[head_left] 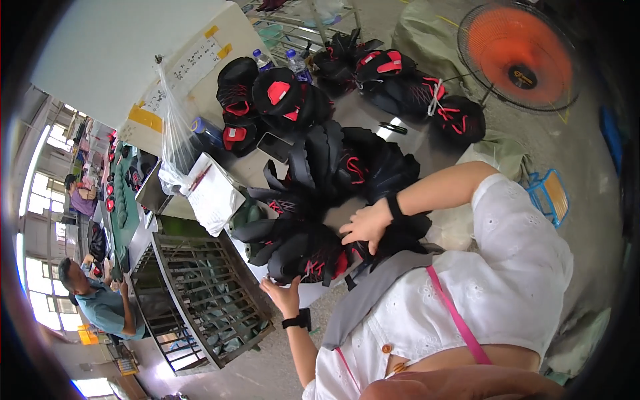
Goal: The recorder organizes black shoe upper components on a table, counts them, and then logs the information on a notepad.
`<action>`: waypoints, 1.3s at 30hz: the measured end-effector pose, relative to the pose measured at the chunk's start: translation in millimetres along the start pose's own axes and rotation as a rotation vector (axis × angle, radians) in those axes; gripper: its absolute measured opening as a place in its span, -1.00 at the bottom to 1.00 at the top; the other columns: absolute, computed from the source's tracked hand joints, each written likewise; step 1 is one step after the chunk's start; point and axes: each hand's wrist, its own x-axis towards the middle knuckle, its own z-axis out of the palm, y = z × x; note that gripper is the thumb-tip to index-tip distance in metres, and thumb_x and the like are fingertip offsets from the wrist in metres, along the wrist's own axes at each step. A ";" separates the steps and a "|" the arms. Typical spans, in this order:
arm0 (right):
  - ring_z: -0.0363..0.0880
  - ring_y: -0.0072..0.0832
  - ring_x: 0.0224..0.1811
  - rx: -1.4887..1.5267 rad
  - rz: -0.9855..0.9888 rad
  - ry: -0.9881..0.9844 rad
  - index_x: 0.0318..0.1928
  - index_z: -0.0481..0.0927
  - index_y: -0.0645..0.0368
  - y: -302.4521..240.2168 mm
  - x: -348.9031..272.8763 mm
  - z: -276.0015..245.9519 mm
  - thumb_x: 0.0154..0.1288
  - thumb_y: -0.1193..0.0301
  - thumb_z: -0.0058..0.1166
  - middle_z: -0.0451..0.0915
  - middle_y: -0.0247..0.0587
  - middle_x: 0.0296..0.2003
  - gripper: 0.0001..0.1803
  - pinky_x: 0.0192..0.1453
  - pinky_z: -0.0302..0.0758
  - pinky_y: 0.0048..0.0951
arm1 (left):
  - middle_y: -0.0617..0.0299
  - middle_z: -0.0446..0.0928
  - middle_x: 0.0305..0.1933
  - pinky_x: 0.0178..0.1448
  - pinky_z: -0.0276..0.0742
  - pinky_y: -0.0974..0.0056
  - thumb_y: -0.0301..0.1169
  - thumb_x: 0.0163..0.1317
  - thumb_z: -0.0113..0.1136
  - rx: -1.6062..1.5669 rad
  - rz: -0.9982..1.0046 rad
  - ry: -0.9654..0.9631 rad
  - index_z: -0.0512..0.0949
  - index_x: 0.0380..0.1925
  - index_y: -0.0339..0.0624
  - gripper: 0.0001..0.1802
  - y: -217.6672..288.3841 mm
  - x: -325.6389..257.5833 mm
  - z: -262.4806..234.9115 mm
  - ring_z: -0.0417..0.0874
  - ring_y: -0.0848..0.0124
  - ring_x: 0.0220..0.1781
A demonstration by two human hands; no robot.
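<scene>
A bundle of black shoe uppers with red trim [313, 257] lies at the near edge of a table heaped with the same uppers [347, 163]. My left hand [283, 295], a black watch on its wrist, cups the bundle from below at the table's edge. My right hand [365, 227], with a black wristband, presses flat on top of the bundle with its fingers spread. The bundle is held between the two hands. My white-shirted torso fills the lower right.
More black-and-red uppers [407, 87] are piled at the back, near two water bottles [295, 63]. A plastic bag [173, 140] and papers [213, 193] lie to the left. A metal wire cage [200, 300] stands below. An orange fan [520, 57] is at the far right. Two other people [100, 303] work at the left.
</scene>
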 end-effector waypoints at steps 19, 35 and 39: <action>0.36 -0.30 0.06 -0.257 0.149 0.405 -0.06 0.45 0.09 142.2 19.0 -84.5 0.06 0.30 -0.01 0.42 -0.20 -0.03 -0.61 -0.03 0.40 -0.27 | 0.28 0.42 -0.29 -0.44 0.51 0.34 -0.36 -0.02 0.06 0.908 0.972 -0.356 0.50 -0.34 -0.08 -0.80 193.0 144.4 109.6 0.48 0.38 -0.22; 0.32 -0.36 -0.11 -0.437 0.402 0.525 -0.25 0.56 0.05 83.1 -64.1 -58.0 -0.14 0.12 0.21 0.43 -0.34 -0.28 -0.58 -0.18 0.40 -0.37 | 0.22 0.56 -0.40 -0.40 0.50 0.17 -0.13 0.09 0.05 0.845 0.642 -0.308 0.51 -0.29 -0.07 -0.70 161.8 167.9 75.0 0.58 0.14 -0.39; 0.32 -0.43 -0.20 -0.768 0.290 0.640 -0.53 0.59 0.10 77.8 -51.1 -55.9 -0.10 0.28 0.03 0.49 -0.37 -0.44 -0.82 -0.14 0.27 -0.44 | 0.13 0.52 -0.48 -0.44 0.51 0.17 -0.38 0.13 -0.05 0.927 0.701 -0.448 0.47 -0.20 0.07 -0.78 189.4 156.0 108.1 0.61 0.18 -0.51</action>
